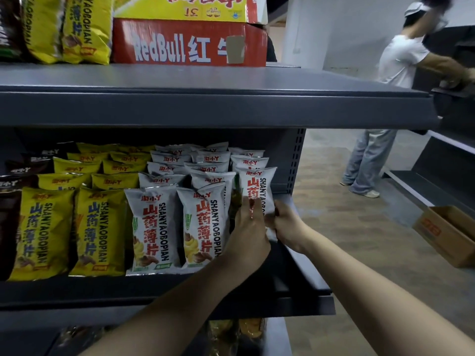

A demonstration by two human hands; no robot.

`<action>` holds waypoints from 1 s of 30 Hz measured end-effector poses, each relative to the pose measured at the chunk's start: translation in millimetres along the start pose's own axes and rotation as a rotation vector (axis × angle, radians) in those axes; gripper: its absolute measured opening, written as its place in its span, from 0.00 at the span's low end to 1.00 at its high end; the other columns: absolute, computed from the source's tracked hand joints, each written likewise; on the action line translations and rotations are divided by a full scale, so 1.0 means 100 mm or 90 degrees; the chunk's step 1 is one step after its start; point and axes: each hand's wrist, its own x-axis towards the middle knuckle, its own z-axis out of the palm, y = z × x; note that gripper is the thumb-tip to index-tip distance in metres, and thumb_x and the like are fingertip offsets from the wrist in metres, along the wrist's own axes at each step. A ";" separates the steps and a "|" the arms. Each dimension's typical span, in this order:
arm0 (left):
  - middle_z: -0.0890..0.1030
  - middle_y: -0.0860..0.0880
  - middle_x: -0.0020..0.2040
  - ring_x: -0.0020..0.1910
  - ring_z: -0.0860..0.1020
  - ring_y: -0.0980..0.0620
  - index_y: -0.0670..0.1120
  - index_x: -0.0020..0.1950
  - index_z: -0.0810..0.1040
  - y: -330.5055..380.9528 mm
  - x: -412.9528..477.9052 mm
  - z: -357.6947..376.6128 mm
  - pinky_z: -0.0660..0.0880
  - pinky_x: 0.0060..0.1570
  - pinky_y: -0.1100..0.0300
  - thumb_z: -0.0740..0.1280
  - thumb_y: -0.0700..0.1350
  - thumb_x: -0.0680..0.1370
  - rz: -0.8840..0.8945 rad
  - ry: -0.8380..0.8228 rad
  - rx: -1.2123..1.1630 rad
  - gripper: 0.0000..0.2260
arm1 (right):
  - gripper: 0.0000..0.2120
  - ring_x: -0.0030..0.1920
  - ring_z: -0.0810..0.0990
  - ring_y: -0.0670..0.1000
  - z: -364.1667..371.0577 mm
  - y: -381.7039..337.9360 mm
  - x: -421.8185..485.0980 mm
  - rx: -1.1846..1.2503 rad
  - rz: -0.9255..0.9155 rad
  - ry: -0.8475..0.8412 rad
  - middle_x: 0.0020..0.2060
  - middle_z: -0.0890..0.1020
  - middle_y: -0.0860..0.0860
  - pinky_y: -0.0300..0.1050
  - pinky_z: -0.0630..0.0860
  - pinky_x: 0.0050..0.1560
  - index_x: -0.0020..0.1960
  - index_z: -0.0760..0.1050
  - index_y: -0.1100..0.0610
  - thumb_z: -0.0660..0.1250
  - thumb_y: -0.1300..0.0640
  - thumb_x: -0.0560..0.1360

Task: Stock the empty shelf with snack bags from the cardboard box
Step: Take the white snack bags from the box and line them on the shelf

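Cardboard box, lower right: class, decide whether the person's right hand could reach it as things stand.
Probably yes: nothing lies between right hand and cardboard box, though the hand pinches a white snack bag.

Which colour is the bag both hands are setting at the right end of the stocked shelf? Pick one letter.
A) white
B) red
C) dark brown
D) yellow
A: the white bag with red characters stands between the left hand and the right hand, just right of the other white rows.
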 end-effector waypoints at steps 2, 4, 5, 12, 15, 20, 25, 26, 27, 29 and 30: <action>0.44 0.45 0.78 0.77 0.45 0.46 0.45 0.78 0.45 -0.05 0.00 0.02 0.51 0.74 0.53 0.58 0.37 0.78 0.008 -0.005 0.017 0.33 | 0.08 0.35 0.81 0.45 0.09 -0.01 0.03 -0.015 -0.014 0.003 0.37 0.84 0.52 0.37 0.76 0.34 0.53 0.76 0.67 0.63 0.73 0.74; 0.42 0.45 0.78 0.77 0.43 0.46 0.44 0.78 0.43 -0.08 0.02 0.04 0.49 0.75 0.53 0.58 0.37 0.77 0.000 -0.006 0.035 0.34 | 0.09 0.37 0.81 0.43 0.17 0.00 0.07 -0.041 -0.029 0.006 0.38 0.84 0.50 0.36 0.76 0.36 0.53 0.76 0.65 0.63 0.72 0.73; 0.41 0.44 0.78 0.77 0.42 0.45 0.42 0.78 0.42 -0.10 0.02 0.06 0.48 0.75 0.53 0.58 0.37 0.77 -0.012 -0.014 0.050 0.34 | 0.10 0.42 0.81 0.46 0.21 0.02 0.11 -0.075 -0.026 0.024 0.42 0.83 0.52 0.39 0.78 0.42 0.55 0.75 0.65 0.65 0.68 0.74; 0.61 0.35 0.74 0.71 0.67 0.39 0.32 0.71 0.64 -0.16 0.01 0.30 0.73 0.62 0.51 0.74 0.44 0.65 -0.052 0.016 0.172 0.39 | 0.52 0.65 0.69 0.63 0.07 -0.01 0.01 -0.615 -0.286 0.212 0.67 0.67 0.62 0.58 0.73 0.62 0.75 0.56 0.59 0.80 0.46 0.60; 0.58 0.35 0.74 0.72 0.64 0.39 0.33 0.72 0.62 -0.12 -0.02 0.31 0.70 0.65 0.51 0.63 0.46 0.76 -0.047 0.035 0.212 0.29 | 0.57 0.69 0.69 0.62 0.02 -0.13 -0.01 -0.897 -0.366 0.198 0.72 0.65 0.61 0.65 0.68 0.64 0.76 0.55 0.53 0.79 0.40 0.55; 0.36 0.36 0.76 0.76 0.39 0.38 0.34 0.76 0.41 -0.17 -0.04 0.35 0.45 0.75 0.48 0.45 0.44 0.83 -0.022 -0.097 0.306 0.25 | 0.60 0.73 0.65 0.59 0.03 -0.22 0.12 -1.009 -0.321 0.122 0.74 0.64 0.59 0.71 0.67 0.63 0.76 0.60 0.54 0.79 0.35 0.51; 0.36 0.35 0.76 0.76 0.40 0.38 0.34 0.76 0.42 -0.20 -0.01 0.32 0.47 0.76 0.48 0.48 0.46 0.83 -0.009 -0.106 0.325 0.27 | 0.57 0.78 0.44 0.57 0.04 -0.29 0.14 -1.009 -0.275 0.035 0.78 0.42 0.57 0.70 0.54 0.70 0.78 0.39 0.52 0.70 0.33 0.65; 0.36 0.35 0.76 0.76 0.40 0.37 0.35 0.76 0.43 -0.20 -0.01 0.32 0.47 0.76 0.48 0.48 0.45 0.83 -0.012 -0.107 0.315 0.26 | 0.57 0.78 0.42 0.57 0.03 -0.31 0.13 -1.002 -0.278 0.034 0.77 0.41 0.57 0.70 0.52 0.71 0.78 0.38 0.52 0.70 0.33 0.65; 0.37 0.35 0.76 0.76 0.41 0.37 0.35 0.76 0.45 -0.19 -0.01 0.32 0.47 0.76 0.48 0.48 0.45 0.83 -0.013 -0.108 0.302 0.25 | 0.58 0.78 0.42 0.57 0.04 -0.32 0.10 -0.998 -0.288 0.041 0.77 0.41 0.58 0.71 0.52 0.70 0.78 0.38 0.53 0.70 0.33 0.64; 0.38 0.35 0.76 0.76 0.42 0.38 0.38 0.77 0.49 -0.17 -0.05 0.30 0.47 0.75 0.49 0.49 0.45 0.83 -0.019 -0.119 0.277 0.24 | 0.60 0.77 0.44 0.59 0.03 -0.28 0.07 -1.012 -0.298 0.044 0.77 0.43 0.59 0.73 0.53 0.69 0.78 0.40 0.53 0.73 0.34 0.62; 0.38 0.35 0.76 0.77 0.42 0.39 0.39 0.77 0.50 -0.17 -0.07 0.30 0.47 0.75 0.49 0.50 0.46 0.83 -0.025 -0.126 0.263 0.24 | 0.62 0.77 0.46 0.60 0.04 -0.23 0.07 -1.029 -0.297 0.053 0.77 0.45 0.60 0.73 0.54 0.68 0.78 0.40 0.53 0.74 0.34 0.60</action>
